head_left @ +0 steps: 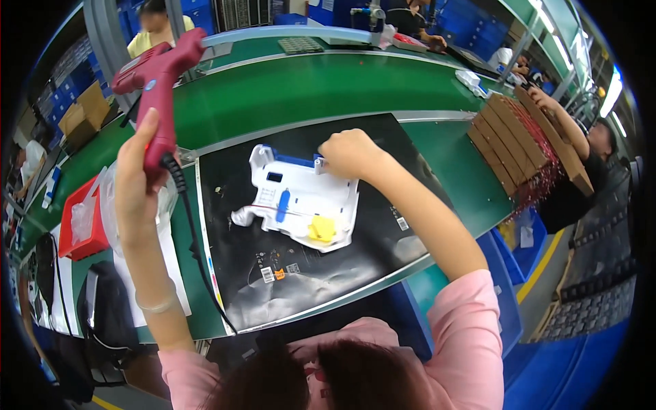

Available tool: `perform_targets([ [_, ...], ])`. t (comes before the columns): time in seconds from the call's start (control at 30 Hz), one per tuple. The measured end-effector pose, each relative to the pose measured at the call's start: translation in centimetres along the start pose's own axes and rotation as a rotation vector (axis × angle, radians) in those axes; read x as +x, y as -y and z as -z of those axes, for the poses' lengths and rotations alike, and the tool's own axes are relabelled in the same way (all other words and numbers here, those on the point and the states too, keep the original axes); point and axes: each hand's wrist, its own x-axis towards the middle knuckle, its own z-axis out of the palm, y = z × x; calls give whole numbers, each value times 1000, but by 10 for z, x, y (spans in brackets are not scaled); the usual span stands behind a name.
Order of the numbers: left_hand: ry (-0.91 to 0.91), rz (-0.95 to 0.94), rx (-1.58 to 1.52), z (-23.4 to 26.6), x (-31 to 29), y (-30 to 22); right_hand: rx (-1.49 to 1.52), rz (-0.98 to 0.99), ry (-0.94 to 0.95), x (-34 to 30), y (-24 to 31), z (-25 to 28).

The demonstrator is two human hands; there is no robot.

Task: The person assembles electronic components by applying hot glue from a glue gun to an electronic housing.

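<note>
My left hand [140,181] is raised at the left, wrapped round the handle of a dark red glue gun [160,96]. From the gun's base a black cord hangs down to the mat. A white plastic casing [314,195] lies with its inside up on a black mat [273,301]. Inside it are a blue strip [282,205], a yellow piece [322,229] and a thin wire. My right hand [352,156] is closed over the casing's upper right corner; its fingertips are partly hidden. A pale bar [294,33] runs right from the gun's end; whether it joins the gun, I cannot tell.
Left stands a red bin [82,219] with clear plastic bags, near a black pouch [109,307]. A green conveyor [273,85] crosses behind the mat. At right, a co-worker's hand [544,99] touches cardboard dividers [509,143] with red wires. Blue bins [523,246] sit below.
</note>
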Motion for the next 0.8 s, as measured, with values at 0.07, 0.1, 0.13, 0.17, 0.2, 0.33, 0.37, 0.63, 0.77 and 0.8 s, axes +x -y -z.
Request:
perform_targets([
  [0.07,-64,10,-18,-5,1,2,113,-27,25,-25,-10,0],
  [0.1,-23,19,0,-3,2,2,192,-64,50,-41,-17,-4],
  [0.13,-9,28,-8,-1,3,7,274,-98,80,-57,-25,-11],
  [0.17,-23,39,-11,-4,2,8,311,-176,27,-81,-31,-18],
  [0.2,-40,53,-19,-9,2,11,330,-241,-55,-113,-38,-19],
  [0.33,27,105,26,-2,16,41,540,-748,-17,-259,-64,-19],
  [0.37,91,109,16,-5,20,53,591,-930,-48,-304,-69,-31],
  [0.63,131,242,163,-35,24,96,257,-1818,-19,-577,-33,-125],
  [0.77,223,353,169,-69,21,116,155,-2120,248,-636,4,-168],
  [0.8,203,334,199,-76,17,117,172,-2137,306,-633,7,-171],
])
